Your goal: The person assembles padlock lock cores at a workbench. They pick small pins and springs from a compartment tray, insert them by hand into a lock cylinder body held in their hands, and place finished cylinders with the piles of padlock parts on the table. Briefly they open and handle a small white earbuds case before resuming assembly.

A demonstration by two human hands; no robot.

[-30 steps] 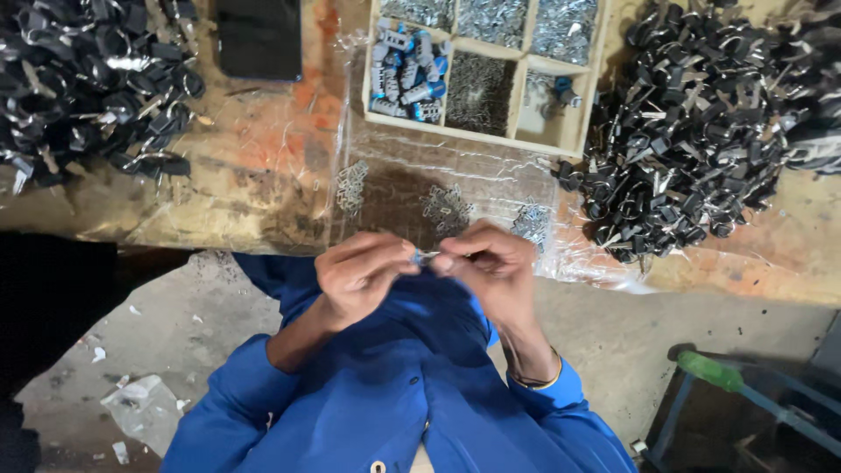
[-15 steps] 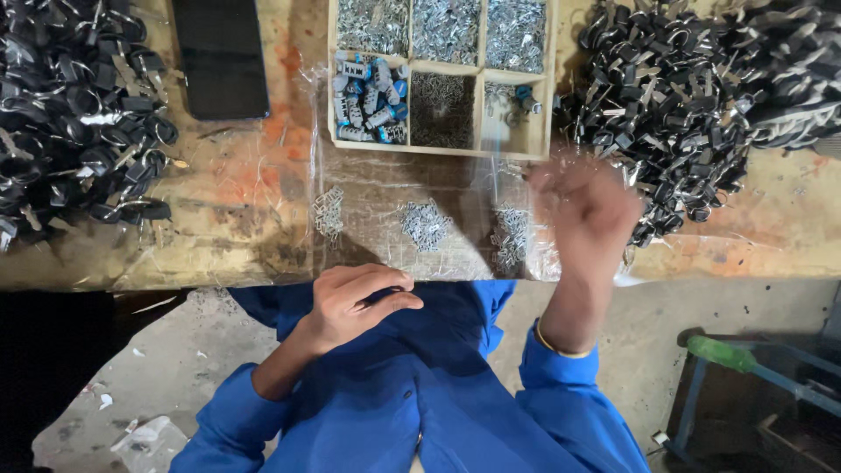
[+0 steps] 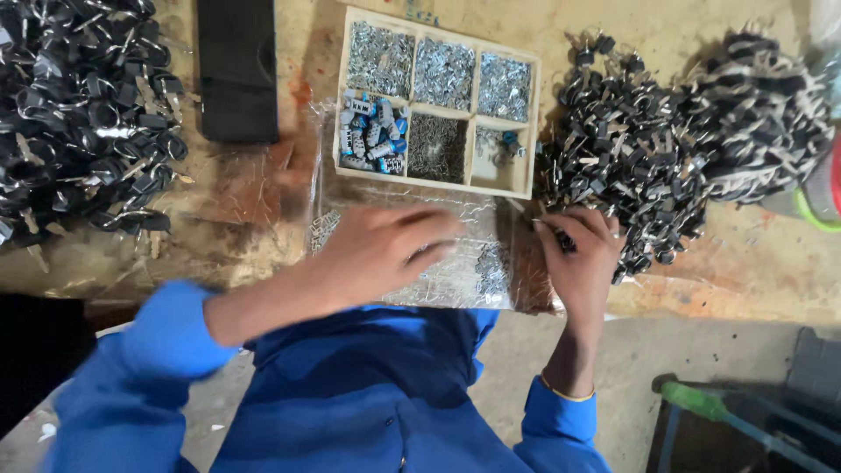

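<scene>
The right hand (image 3: 578,258) is closed on a small dark part (image 3: 563,240), possibly a key, at the edge of the key pile (image 3: 666,149). The left hand (image 3: 385,250) is held blurred over the plastic sheet (image 3: 455,271) on the counter (image 3: 745,271); whether it is open cannot be told. The tray (image 3: 526,123) lies just beyond.
</scene>
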